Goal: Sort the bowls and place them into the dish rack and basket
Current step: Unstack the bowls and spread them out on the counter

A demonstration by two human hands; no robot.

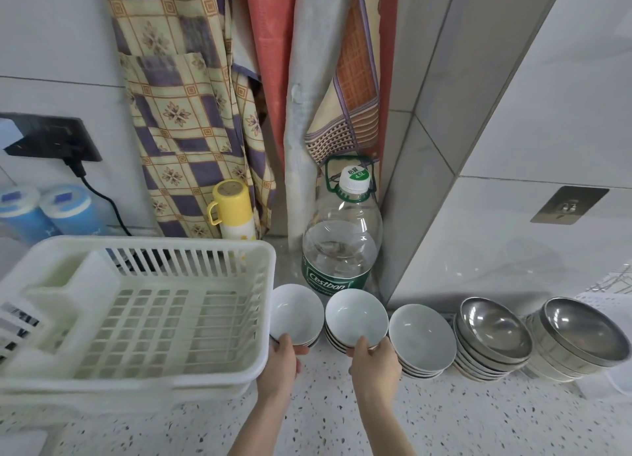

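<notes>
While the white dish rack sits empty, the left hand and right hand each grip a white bowl stack's rim; steel bowls wait untouched.

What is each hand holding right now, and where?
Left hand grips the leftmost white bowl stack at its near rim; right hand grips the middle white stack likewise.

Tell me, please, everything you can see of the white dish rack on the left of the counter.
The white dish rack looks like moulded plastic, a rounded rectangular tub with a thick rolled rim, a slotted back wall and a grid floor with upright ribs along the right side. A raised solid section fills its left part. It sits upright on the speckled counter and holds no bowls yet. The left hand, gripping the nearest stack of white bowls, is right beside its right rim.
</notes>
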